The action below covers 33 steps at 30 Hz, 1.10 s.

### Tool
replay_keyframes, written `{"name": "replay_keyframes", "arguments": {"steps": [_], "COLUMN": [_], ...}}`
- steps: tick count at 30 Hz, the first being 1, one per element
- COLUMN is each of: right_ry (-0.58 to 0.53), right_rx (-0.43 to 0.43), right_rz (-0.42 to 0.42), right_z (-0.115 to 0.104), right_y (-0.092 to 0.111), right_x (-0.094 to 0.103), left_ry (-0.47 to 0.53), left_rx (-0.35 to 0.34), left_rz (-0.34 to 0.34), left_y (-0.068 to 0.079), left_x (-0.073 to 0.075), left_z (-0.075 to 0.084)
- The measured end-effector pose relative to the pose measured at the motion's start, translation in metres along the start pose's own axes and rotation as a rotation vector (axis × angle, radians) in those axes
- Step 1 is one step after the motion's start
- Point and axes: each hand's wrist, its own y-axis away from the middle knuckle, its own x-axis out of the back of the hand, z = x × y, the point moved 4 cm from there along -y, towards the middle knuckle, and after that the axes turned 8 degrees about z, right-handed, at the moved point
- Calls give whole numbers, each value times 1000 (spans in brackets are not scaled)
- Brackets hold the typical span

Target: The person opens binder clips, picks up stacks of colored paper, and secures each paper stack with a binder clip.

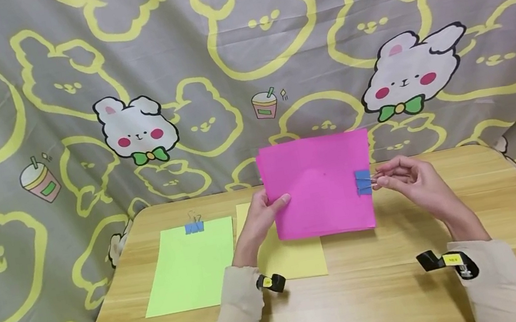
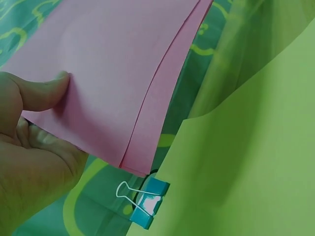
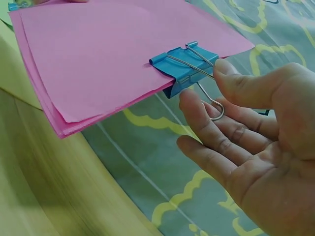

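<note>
Upright above the table, a stack of bright pink paper point(image 1: 317, 185) shows slightly offset sheets along its edges in both wrist views. My left hand point(image 1: 261, 214) grips the stack by its left side, thumb flat on the front and fingers behind. A blue binder clip point(image 3: 184, 69) sits over the right edge of the sheets, its wire handles spread to either side of the paper. The thumb and fingers of my right hand point(image 1: 410, 179) are at those handles, pinching them; the other fingers are loosely curled below.
Light green paper point(image 1: 191, 270) with another blue binder clip point(image 1: 194, 227) on its top edge lies at the left of the wooden table point(image 1: 361, 302). Yellow paper point(image 1: 299, 261) lies partly under the left arm and pink stack. A patterned curtain point(image 1: 237, 91) hangs behind the table.
</note>
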Motion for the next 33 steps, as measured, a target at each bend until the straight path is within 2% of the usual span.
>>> {"name": "replay_keyframes", "arguments": {"steps": [4, 11, 21, 28, 33], "right_ry": [12, -43, -30, 65, 94], "right_rx": [9, 21, 13, -24, -70], "right_rz": [-13, -5, -23, -17, -17], "right_z": [-2, -6, -2, -5, -7], "right_y": [1, 3, 5, 8, 10], "right_x": [2, 5, 4, 6, 12], "left_ry": [1, 21, 59, 77, 106], "left_rx": [-3, -2, 16, 23, 55], "left_rz": [-3, 1, -95, -142, -193], "left_y": [0, 0, 3, 3, 3], "left_x": [-1, -3, -3, -6, -11], "left_z": [0, 0, -5, -5, -5]}}
